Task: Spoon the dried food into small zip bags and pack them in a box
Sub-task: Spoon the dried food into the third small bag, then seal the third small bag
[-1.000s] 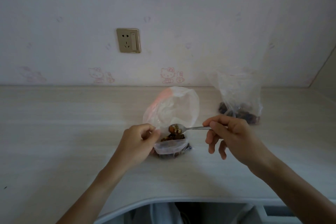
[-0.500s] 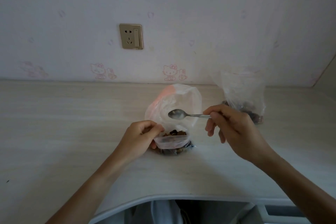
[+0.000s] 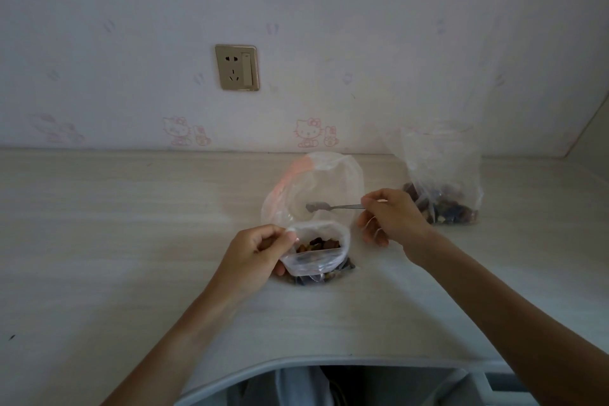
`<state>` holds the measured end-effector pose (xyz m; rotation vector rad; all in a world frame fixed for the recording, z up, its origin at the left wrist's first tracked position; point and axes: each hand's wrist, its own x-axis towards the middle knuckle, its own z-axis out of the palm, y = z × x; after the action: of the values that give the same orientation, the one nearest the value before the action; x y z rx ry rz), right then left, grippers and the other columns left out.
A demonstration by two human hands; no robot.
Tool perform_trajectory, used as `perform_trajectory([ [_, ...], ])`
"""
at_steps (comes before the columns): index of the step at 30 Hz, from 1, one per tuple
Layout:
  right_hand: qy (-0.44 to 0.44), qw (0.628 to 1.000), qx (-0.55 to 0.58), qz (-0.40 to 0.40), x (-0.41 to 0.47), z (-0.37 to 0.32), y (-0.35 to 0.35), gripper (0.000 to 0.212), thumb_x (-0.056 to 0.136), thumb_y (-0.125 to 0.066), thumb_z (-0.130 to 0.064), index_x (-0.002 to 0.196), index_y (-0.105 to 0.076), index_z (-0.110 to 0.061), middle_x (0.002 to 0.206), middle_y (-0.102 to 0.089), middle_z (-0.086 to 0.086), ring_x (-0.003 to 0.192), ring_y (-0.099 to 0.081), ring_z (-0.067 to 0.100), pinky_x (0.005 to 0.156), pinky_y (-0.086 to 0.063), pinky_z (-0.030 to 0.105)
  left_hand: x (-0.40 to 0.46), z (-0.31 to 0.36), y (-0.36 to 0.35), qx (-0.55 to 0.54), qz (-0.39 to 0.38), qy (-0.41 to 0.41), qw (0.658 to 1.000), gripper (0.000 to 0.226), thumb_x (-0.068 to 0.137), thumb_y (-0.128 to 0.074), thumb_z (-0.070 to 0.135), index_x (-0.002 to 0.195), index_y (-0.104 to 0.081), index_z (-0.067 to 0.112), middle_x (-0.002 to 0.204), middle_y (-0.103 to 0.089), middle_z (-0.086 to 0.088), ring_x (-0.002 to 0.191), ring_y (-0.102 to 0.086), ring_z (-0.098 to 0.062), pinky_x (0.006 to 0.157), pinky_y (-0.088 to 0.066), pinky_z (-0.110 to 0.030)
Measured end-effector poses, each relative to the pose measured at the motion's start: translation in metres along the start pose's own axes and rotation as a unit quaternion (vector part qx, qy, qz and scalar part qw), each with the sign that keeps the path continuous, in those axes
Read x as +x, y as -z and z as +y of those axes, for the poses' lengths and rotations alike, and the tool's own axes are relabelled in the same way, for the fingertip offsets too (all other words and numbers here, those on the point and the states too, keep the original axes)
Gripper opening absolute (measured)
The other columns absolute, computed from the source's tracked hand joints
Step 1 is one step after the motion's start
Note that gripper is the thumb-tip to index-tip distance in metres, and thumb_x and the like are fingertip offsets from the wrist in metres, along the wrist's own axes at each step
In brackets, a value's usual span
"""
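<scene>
A small clear zip bag (image 3: 316, 262) stands open on the pale table (image 3: 131, 241), partly filled with dark dried food (image 3: 318, 244). My left hand (image 3: 255, 252) pinches the bag's left rim and holds its mouth open. My right hand (image 3: 390, 219) grips the handle of a metal spoon (image 3: 321, 207), whose bowl hangs above and behind the bag and looks empty. A larger clear bag (image 3: 443, 188) with more dried food stands at the back right, just behind my right hand.
A larger translucent bag with a pink tint (image 3: 314, 181) stands upright right behind the small bag. A wall socket (image 3: 236, 67) sits on the wall above. The table's curved front edge (image 3: 296, 364) runs close to me. No box is in view.
The spoon was full of food over the small bag, then emptied into it. The empty spoon has lifted up and back toward the right. My left hand kept its hold on the rim.
</scene>
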<state>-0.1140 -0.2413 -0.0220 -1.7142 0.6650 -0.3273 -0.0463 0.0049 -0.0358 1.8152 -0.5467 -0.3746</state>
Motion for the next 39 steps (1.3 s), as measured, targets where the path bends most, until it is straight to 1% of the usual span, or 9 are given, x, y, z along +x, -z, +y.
perform_trajectory([
  [5, 0.046, 0.951, -0.302, 0.053, -0.003, -0.003, 0.006, 0.040, 0.101, -0.053, -0.055, 0.107, -0.049, -0.015, 0.064, -0.069, 0.002, 0.031, -0.056, 0.007, 0.047, -0.046, 0.025, -0.002, 0.003, 0.007, -0.009, -0.009, 0.032, 0.999, 0.036, 0.102, -0.061, 0.045, 0.080, -0.080, 0.024, 0.070, -0.075, -0.008, 0.059, -0.068, -0.009, 0.046, -0.043, -0.017],
  [8, 0.087, 0.923, -0.358, 0.108, -0.013, -0.003, 0.014, 0.041, 0.100, -0.048, -0.062, 0.111, -0.044, -0.023, 0.068, -0.068, 0.000, 0.035, -0.060, 0.008, 0.053, -0.053, 0.029, -0.002, 0.005, 0.013, -0.063, -0.027, 0.081, 0.994, 0.042, 0.105, -0.055, 0.045, 0.092, -0.079, 0.013, 0.078, -0.078, -0.012, 0.059, -0.069, -0.014, 0.042, -0.043, -0.024],
  [13, 0.025, 0.991, -0.108, -0.071, -0.043, -0.004, 0.018, 0.019, 0.105, -0.056, -0.030, 0.105, -0.064, -0.013, 0.064, -0.071, 0.003, 0.046, -0.061, 0.017, 0.037, -0.042, 0.026, -0.008, 0.004, 0.022, -0.141, -0.086, 0.170, 0.971, 0.032, 0.103, -0.060, 0.033, 0.103, -0.076, 0.005, 0.088, -0.079, -0.015, 0.067, -0.073, -0.018, 0.045, -0.049, -0.024],
  [19, -0.079, 0.972, 0.058, -0.212, -0.054, 0.000, 0.008, 0.028, 0.104, -0.055, -0.018, 0.107, -0.074, 0.002, 0.091, -0.072, 0.015, 0.069, -0.068, 0.024, 0.048, -0.048, 0.029, -0.011, 0.008, 0.029, -0.204, -0.206, 0.181, 0.940, 0.034, 0.085, -0.076, 0.027, 0.114, -0.080, 0.010, 0.118, -0.077, -0.016, 0.100, -0.077, -0.021, 0.070, -0.062, -0.027],
  [24, -0.095, 0.957, 0.121, -0.247, -0.052, -0.001, 0.003, 0.028, 0.099, -0.065, -0.020, 0.110, -0.070, 0.005, 0.088, -0.065, 0.013, 0.063, -0.061, 0.016, 0.044, -0.044, 0.024, -0.008, 0.014, 0.021, -0.220, -0.169, 0.174, 0.945, 0.033, 0.075, -0.084, 0.024, 0.105, -0.083, 0.010, 0.108, -0.079, -0.014, 0.087, -0.078, -0.017, 0.069, -0.063, -0.027],
  [31, 0.073, 0.990, -0.037, -0.115, -0.059, -0.018, -0.006, 0.005, 0.089, -0.072, -0.003, 0.088, -0.068, -0.001, 0.062, -0.065, 0.007, 0.048, -0.059, 0.017, 0.041, -0.048, 0.027, -0.004, 0.035, 0.012, -0.114, -0.023, 0.110, 0.987, 0.012, 0.081, -0.078, -0.003, 0.084, -0.070, 0.006, 0.072, -0.075, -0.015, 0.057, -0.068, -0.018, 0.048, -0.055, -0.024],
  [35, 0.297, 0.899, -0.320, 0.035, -0.067, -0.024, -0.013, 0.016, 0.083, -0.062, -0.008, 0.081, -0.052, -0.019, 0.058, -0.058, -0.003, 0.045, -0.050, 0.012, 0.042, -0.037, 0.023, -0.003, 0.044, 0.012, 0.188, 0.116, -0.092, 0.971, 0.023, 0.073, -0.070, -0.003, 0.066, -0.063, 0.019, 0.052, -0.063, 0.003, 0.048, -0.060, -0.007, 0.050, -0.049, -0.016],
  [37, 0.314, 0.876, -0.363, 0.045, -0.067, -0.024, -0.015, 0.011, 0.089, -0.057, -0.011, 0.087, -0.050, -0.019, 0.060, -0.058, -0.003, 0.047, -0.053, 0.014, 0.043, -0.036, 0.024, -0.005, 0.047, 0.012, 0.295, 0.119, -0.123, 0.940, 0.021, 0.075, -0.070, 0.009, 0.068, -0.059, 0.025, 0.057, -0.060, 0.008, 0.054, -0.058, -0.005, 0.051, -0.039, -0.016],
  [39, 0.222, 0.931, -0.291, 0.000, -0.066, -0.025, -0.012, 0.005, 0.098, -0.057, -0.019, 0.097, -0.055, -0.015, 0.067, -0.065, 0.002, 0.049, -0.063, 0.018, 0.043, -0.049, 0.029, -0.007, 0.047, 0.011, 0.308, 0.085, -0.065, 0.945, 0.010, 0.083, -0.067, 0.022, 0.077, -0.059, 0.025, 0.066, -0.067, 0.006, 0.060, -0.065, -0.011, 0.056, -0.048, -0.025],
])
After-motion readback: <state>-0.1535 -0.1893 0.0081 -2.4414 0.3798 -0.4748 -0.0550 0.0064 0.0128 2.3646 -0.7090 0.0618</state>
